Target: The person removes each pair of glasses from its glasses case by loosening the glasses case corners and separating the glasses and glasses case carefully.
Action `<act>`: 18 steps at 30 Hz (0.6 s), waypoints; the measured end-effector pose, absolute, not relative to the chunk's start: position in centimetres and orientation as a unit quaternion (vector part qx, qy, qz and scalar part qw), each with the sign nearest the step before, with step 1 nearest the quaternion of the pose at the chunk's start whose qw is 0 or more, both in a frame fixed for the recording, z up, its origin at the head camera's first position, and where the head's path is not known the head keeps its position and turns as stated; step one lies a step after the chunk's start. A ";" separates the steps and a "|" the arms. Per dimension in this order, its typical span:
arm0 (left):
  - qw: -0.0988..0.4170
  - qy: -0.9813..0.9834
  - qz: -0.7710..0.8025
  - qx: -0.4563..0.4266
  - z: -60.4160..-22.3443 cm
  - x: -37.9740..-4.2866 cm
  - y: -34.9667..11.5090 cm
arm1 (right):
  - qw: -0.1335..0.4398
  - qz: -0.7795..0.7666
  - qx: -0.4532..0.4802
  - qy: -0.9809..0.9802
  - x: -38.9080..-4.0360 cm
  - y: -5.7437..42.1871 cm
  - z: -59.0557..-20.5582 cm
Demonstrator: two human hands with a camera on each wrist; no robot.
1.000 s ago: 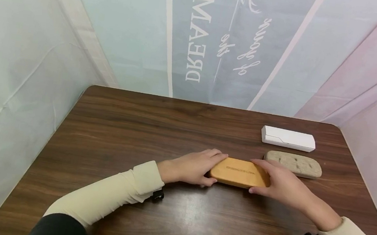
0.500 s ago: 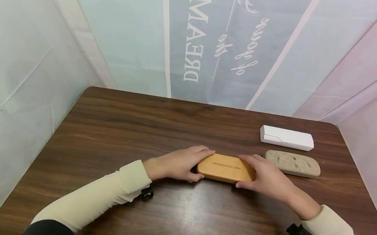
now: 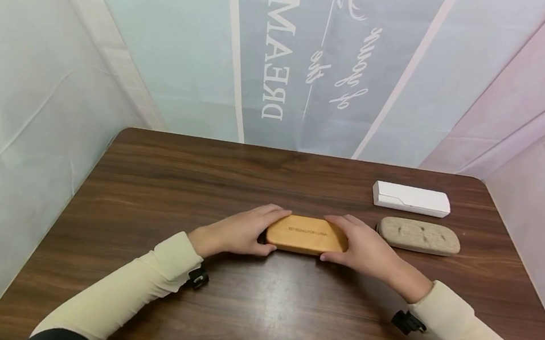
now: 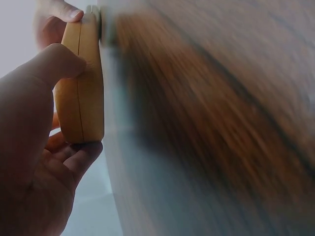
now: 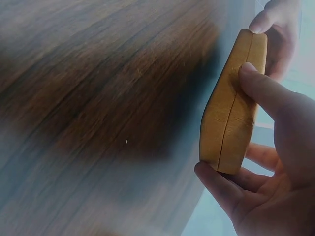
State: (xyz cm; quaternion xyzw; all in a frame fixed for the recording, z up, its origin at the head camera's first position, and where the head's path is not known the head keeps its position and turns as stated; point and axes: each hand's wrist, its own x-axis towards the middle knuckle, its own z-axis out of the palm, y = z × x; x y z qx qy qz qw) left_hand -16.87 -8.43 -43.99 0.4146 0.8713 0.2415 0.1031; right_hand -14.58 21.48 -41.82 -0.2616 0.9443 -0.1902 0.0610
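Observation:
A tan glasses case (image 3: 306, 235) with printed lettering on its lid lies lengthwise between my two hands, its lid closed. My left hand (image 3: 240, 230) grips its left end, thumb on the near side and fingers at the far side. The right hand (image 3: 368, 248) holds the opposite end in the same way. In the left wrist view, the seam of the case (image 4: 81, 88) runs along the side under the thumb. From the right wrist, the thumb presses the case (image 5: 229, 118) near its seam while fingertips touch its end.
To the right of my right hand lies a beige fabric-covered case (image 3: 419, 236) with dark marks. Behind it sits a white oblong case (image 3: 411, 199). Both rest on the brown wooden table (image 3: 190, 165), which has fabric hangings (image 3: 184, 55) along its back and sides.
Both hands have moved left together with the tan glasses case, away from the beige case. The white and beige cases stay in place on the table.

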 end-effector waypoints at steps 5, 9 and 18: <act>0.108 0.873 0.253 0.403 -44.3 -17.2 -9.2 | 0.060 -0.196 -0.265 0.942 -14.9 20.6 -42.2; 0.115 0.875 0.259 0.393 -44.6 -17.4 -9.7 | 0.061 -0.202 -0.265 0.941 -15.1 20.0 -42.5; 0.123 0.878 0.268 0.376 -44.9 -17.5 -10.4 | 0.059 -0.200 -0.266 0.941 -15.4 19.1 -43.3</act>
